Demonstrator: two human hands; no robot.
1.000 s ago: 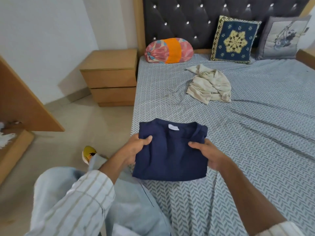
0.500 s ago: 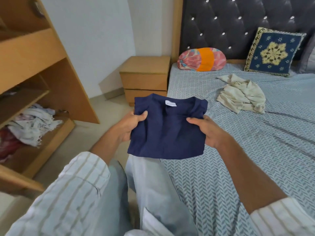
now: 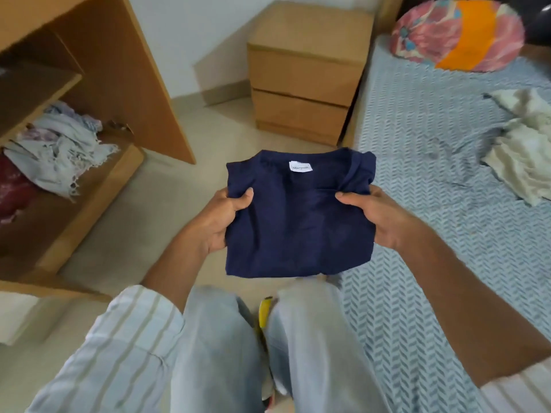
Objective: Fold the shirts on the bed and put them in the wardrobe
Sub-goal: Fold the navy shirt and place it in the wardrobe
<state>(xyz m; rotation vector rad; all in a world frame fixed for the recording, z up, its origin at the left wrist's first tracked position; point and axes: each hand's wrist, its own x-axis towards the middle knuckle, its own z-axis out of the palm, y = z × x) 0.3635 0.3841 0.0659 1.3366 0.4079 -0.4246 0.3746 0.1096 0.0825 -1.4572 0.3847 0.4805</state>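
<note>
Folded navy shirt (image 3: 298, 216) is up off the bed right now, held flat between both my hands over the floor, white neck label (image 3: 300, 167) facing up on the far edge. My left hand (image 3: 219, 217) has its grip clamped on the left side, thumb on top and fingers tucked under the cloth; my right hand (image 3: 377, 217) does the same on the right edge, thumb pressing a little crease into the fabric. Off to the left of my grip is the wardrobe (image 3: 98, 70), open, with a messy pile of pale cloth (image 3: 64, 150) on the lower shelf and something dark red (image 3: 13, 189) beside it. Straight ahead past the shirt sits the wooden nightstand (image 3: 304, 73). To the right of my grip is the bed (image 3: 441, 204) with its herringbone sheet, a crumpled cream shirt (image 3: 524, 150) lying on it well apart from my hands, and a pink and orange bolster (image 3: 456, 34) further up by the headboard. Below the shirt are my own pale trouser legs (image 3: 298, 338).
</note>
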